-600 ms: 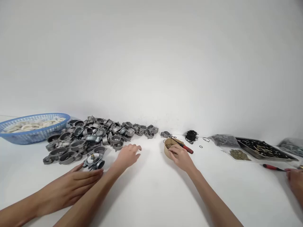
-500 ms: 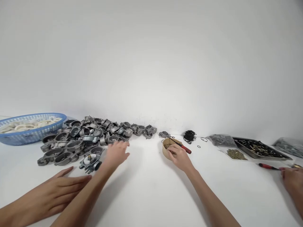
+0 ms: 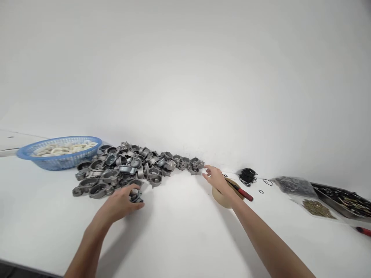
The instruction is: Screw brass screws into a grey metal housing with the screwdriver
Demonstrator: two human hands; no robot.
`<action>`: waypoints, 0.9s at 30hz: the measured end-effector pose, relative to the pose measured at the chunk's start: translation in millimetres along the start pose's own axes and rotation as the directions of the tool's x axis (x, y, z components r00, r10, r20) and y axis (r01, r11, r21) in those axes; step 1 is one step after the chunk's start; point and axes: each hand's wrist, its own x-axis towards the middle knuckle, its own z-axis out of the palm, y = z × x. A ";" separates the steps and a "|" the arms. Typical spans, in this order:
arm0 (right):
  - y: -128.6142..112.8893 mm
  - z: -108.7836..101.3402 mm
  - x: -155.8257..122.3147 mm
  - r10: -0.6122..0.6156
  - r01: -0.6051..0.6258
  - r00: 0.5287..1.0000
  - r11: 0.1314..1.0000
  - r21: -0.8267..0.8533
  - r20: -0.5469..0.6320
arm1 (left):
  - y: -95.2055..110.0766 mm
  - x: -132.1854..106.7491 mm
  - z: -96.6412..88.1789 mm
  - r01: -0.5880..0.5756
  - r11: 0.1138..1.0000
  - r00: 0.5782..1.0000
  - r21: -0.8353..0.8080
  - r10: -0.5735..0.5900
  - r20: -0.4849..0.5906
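Note:
My left hand (image 3: 120, 202) curls its fingers and thumb around a small grey metal housing (image 3: 135, 195) at the front of a heap of similar cast housings (image 3: 110, 175). Much of that piece is hidden by the fingers. My right hand (image 3: 216, 180) reaches over a tan round bowl (image 3: 222, 199), thumb and forefinger apart. Its fingertips are close to a grey metal housing (image 3: 197, 163) at the right end of the row by the wall; whether they touch it I cannot tell. A red-handled screwdriver (image 3: 245, 193) lies across the bowl's rim.
On the left stands a blue plastic basket (image 3: 62, 160) of whitish rings. Black rubber rings (image 3: 247, 177) lie by the wall. Farther right are a bag of grey parts (image 3: 294, 186), small brass pieces (image 3: 317, 208), a dark tray (image 3: 344, 200) and another red handle (image 3: 363, 231).
My right hand has come out of the bowl and moved toward the wall. My left hand has closed around a housing. The view has shifted left; another person's hands are out of sight.

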 end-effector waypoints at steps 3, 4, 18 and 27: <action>0.8 25.6 40.2 0.082 -0.082 0.997 0.995 -0.063 0.011 | 12.4 -5.0 3.3 -0.153 0.987 0.986 -0.041 0.155 0.058; -0.4 33.9 50.1 0.103 -0.101 0.995 0.992 -0.079 0.015 | 17.1 -7.0 5.5 -0.203 0.977 0.973 -0.068 0.209 0.093; -14.7 23.7 61.8 0.114 -0.126 0.984 0.988 -0.085 -0.134 | 119.8 26.0 62.9 -0.647 0.647 0.539 -0.403 0.762 0.358; -53.0 -81.5 -26.2 -0.130 0.129 0.989 0.991 -0.025 -0.071 | 119.2 48.8 94.3 -0.415 0.596 0.559 -0.687 0.763 0.325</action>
